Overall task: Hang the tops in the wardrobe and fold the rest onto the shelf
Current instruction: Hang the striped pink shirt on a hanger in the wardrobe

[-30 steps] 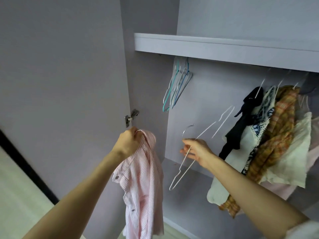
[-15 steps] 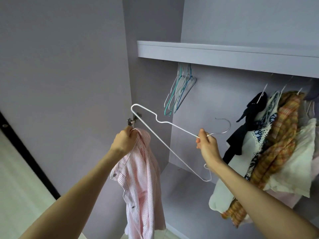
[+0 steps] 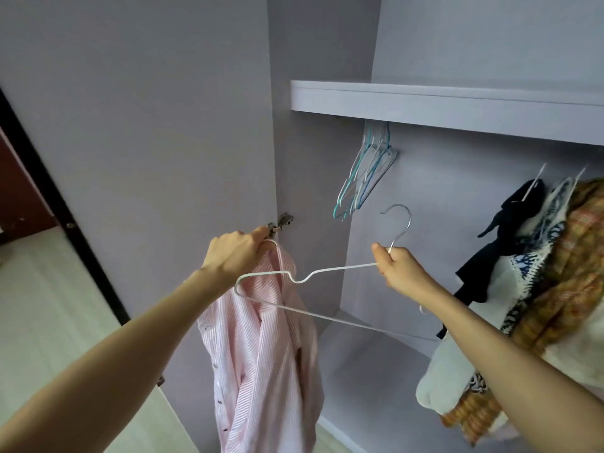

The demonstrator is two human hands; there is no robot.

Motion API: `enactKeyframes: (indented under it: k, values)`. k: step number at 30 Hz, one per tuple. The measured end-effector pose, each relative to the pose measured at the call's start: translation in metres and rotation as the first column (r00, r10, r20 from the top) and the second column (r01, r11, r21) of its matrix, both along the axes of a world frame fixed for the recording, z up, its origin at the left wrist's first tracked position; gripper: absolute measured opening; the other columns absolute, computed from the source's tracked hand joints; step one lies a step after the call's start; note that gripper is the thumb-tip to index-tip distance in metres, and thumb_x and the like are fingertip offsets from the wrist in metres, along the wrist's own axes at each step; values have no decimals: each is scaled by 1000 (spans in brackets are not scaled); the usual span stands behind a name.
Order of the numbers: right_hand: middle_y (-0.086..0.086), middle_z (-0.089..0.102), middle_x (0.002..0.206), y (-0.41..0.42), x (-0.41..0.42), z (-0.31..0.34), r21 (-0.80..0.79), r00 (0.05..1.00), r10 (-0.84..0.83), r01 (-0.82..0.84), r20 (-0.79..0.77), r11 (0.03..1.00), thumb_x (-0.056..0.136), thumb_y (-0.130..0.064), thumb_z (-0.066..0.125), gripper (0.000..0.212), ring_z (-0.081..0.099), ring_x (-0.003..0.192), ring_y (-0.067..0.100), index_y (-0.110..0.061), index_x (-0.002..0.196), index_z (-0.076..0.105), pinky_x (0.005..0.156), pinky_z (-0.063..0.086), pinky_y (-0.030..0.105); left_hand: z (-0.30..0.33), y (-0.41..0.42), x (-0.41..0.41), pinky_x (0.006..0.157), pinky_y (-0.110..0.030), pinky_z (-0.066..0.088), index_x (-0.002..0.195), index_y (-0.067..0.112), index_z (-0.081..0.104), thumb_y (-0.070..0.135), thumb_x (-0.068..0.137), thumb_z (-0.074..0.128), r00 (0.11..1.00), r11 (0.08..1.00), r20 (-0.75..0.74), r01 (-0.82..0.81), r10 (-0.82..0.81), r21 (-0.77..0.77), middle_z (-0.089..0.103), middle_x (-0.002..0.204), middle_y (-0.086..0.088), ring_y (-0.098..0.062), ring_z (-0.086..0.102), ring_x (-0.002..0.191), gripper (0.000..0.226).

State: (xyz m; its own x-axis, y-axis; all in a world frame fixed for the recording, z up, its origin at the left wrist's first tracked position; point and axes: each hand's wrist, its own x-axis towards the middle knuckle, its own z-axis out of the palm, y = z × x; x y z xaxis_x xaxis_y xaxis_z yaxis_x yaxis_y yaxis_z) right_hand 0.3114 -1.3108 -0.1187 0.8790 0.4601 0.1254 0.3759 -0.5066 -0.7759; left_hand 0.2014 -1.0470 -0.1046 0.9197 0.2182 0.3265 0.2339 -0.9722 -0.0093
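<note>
The pink-and-white striped button shirt point(image 3: 261, 348) hangs from the left hand point(image 3: 235, 253), which pinches its collar. The thin white wire hanger point(image 3: 313, 299), gripped at its neck by the right hand point(image 3: 397, 269), lies roughly level, its left tip seemingly overlapping the shirt's shoulder.

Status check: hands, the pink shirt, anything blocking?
Left hand grips pink striped shirt at collar. Right hand holds white hanger by its neck, not yet in shirt. Nothing blocking.
</note>
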Motion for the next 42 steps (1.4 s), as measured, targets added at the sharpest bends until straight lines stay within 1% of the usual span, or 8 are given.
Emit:
enactKeyframes:
  k: [11, 16, 18, 23, 26, 32, 36, 42]
  values:
    - [12, 55, 70, 45, -24, 9, -422, 956, 61, 69, 286, 904, 102, -37, 26, 51, 50, 73, 35, -7, 64, 42, 65, 36, 33, 7, -7, -12, 61, -32, 38, 111, 19, 46, 47, 99, 31, 998, 984, -28, 57, -53, 168, 69, 91, -8, -35, 64, 82, 34]
    - [25, 66, 91, 48, -22, 17, -325, 838, -33, 247, 545, 913, 103, -33, 27, 51, 59, 81, 41, 2, 90, 62, 65, 35, 35, 18, 1, -22, 63, -32, 40, 99, 18, 48, 49, 85, 60, 995, 988, -92, -49, 35, -149, 64, 85, -7, -33, 60, 80, 36]
    - [25, 66, 92, 47, -22, 11, -319, 840, -63, 273, 540, 908, 103, -32, 27, 50, 60, 85, 43, 2, 92, 62, 65, 35, 35, 19, 1, -23, 66, -33, 46, 104, 18, 52, 36, 86, 63, 993, 971, -121, -14, -16, -239, 65, 93, -6, -30, 61, 84, 28]
    - [23, 66, 95, 51, -28, 1, -428, 908, 88, 106, 411, 898, 102, -36, 25, 51, 59, 88, 41, -2, 87, 60, 67, 33, 34, 14, 3, -23, 62, -33, 41, 109, 20, 50, 14, 95, 42, 999, 999, -43, -4, 6, 49, 57, 105, -3, -34, 60, 81, 17]
    - [20, 66, 93, 56, -37, -4, -494, 908, 186, 25, 374, 869, 102, -37, 24, 48, 58, 84, 38, -10, 74, 52, 66, 35, 33, 9, 3, -22, 60, -38, 42, 115, 19, 45, 8, 94, 41, 998, 999, 27, -53, 53, -8, 51, 105, -8, -39, 59, 76, 24]
    - [24, 66, 101, 47, -23, 11, -393, 864, -29, 258, 503, 883, 103, -32, 24, 49, 60, 94, 43, -3, 103, 63, 75, 45, 38, 19, 17, -19, 63, -39, 41, 113, 14, 49, 25, 94, 52, 986, 993, 130, -110, 106, 29, 56, 104, -10, -41, 62, 83, 22]
    - [24, 67, 99, 42, -16, 12, -395, 850, -51, 295, 524, 870, 103, -31, 24, 48, 60, 92, 44, -1, 100, 63, 75, 44, 38, 19, 21, -15, 60, -35, 39, 109, 13, 53, 25, 93, 53, 986, 988, 142, -105, 88, 111, 64, 100, -6, -37, 63, 80, 19]
    - [6, 48, 61, 50, -15, 9, -438, 943, 162, -19, 290, 899, 102, -36, 28, 51, 49, 70, 35, -12, 57, 37, 62, 32, 32, 17, 11, -3, 58, -30, 30, 105, 17, 53, 27, 92, 54, 965, 982, 181, -187, 190, -37, 69, 87, -10, -37, 61, 76, 16]
